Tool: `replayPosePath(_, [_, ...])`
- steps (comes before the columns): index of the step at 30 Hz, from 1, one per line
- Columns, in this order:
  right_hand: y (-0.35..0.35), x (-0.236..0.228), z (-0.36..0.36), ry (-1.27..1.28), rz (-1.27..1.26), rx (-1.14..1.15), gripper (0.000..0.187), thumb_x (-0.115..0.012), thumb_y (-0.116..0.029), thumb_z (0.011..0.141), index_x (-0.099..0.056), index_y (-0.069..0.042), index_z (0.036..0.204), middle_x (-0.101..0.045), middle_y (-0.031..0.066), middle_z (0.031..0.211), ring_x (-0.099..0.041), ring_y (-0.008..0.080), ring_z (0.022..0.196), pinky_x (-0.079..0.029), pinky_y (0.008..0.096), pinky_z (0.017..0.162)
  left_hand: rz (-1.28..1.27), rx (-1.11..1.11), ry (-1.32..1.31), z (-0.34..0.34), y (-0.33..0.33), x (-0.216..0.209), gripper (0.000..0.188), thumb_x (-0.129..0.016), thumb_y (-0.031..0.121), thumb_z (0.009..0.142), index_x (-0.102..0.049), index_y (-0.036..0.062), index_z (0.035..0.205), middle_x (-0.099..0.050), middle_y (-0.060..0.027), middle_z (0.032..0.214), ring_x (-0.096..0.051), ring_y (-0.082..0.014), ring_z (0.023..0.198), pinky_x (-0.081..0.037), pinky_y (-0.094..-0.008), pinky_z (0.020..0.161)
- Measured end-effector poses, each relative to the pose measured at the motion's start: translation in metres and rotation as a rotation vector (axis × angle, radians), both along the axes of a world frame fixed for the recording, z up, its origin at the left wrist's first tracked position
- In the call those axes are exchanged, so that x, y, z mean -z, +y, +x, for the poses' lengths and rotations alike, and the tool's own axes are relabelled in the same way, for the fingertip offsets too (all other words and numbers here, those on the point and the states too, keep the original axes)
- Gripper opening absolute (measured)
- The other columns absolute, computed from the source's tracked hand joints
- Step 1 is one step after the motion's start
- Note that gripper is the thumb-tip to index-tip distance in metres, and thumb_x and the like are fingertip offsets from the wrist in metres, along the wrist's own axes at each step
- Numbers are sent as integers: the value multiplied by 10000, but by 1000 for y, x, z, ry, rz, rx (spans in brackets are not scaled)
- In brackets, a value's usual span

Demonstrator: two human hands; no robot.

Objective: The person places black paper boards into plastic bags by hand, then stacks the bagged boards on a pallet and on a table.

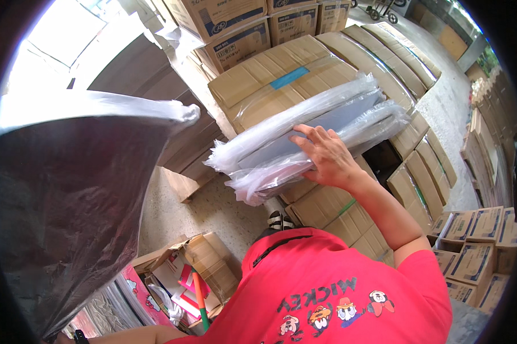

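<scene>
with spread fingers of right hand (pixel 329 157): touching plastic-wrapped pack (pixel 270 151) just under fingertips | with left hand (pixel 63 339), near dark plastic sheet (pixel 75 200): cannot tell finger state | beyond right fingertips: seeing taped carton (pixel 253 86)

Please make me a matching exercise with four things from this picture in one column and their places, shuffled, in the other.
Column one
1. Right hand
2. Dark plastic covering
3. Open cardboard box
4. Blue strip

Column two
A. On top of a big brown carton, beyond the wrapped bundle
B. At the lower left, beside the red shirt, with pink items inside
C. On the wrapped bundle of grey sheet and clear plastic
D. Filling much of the far left side of the view

Right pairs: 1-C, 2-D, 3-B, 4-A
</scene>
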State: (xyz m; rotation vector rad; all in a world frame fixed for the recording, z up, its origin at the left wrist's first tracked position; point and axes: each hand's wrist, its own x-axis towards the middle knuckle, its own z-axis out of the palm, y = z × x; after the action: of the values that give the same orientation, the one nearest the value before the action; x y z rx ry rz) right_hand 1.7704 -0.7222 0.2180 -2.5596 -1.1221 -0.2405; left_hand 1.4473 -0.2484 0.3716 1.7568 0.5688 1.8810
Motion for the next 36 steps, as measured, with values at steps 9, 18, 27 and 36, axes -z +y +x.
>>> replayPosePath(9, [-3, 9, 0, -93, 72, -58, 588, -712, -202, 565, -464, -89, 1085, -439, 49, 1048, -438, 239, 943, -359, 378, 781, -93, 134, -73, 23, -25, 18, 406, -491, 275, 841, -477, -13, 1127, -526, -184, 1065, -543, -246, 921, -407, -330, 813])
replayPosePath(18, [-8, 12, -24, -128, 56, 4, 397, -693, -113, 499, -545, -100, 867, -496, 64, 1031, -428, 256, 980, -343, 387, 794, -82, 319, -98, 95, -61, 4, 418, -472, 288, 857, -463, -17, 1143, -507, -195, 1091, -533, -250, 934, -389, -341, 839])
replayPosePath(27, [-26, 23, -51, -18, -52, -71, 254, -635, -141, 546, -526, -128, 775, -556, 8, 888, -515, 194, 807, -385, 368, 694, 161, 281, 124, 220, -152, -32, 430, -453, 301, 873, -449, -20, 1159, -488, -205, 1117, -524, -255, 947, -372, -352, 866])
replayPosePath(36, [-42, 11, -64, 2, 9, 154, 453, -680, -216, 551, -538, -151, 977, -513, 8, 1058, -470, 181, 966, -334, 393, 853, 366, -152, 473, 266, -199, 76, 556, -405, -93, 710, -478, 160, 1199, -482, -278, 937, -506, -398, 823, -384, -405, 744])
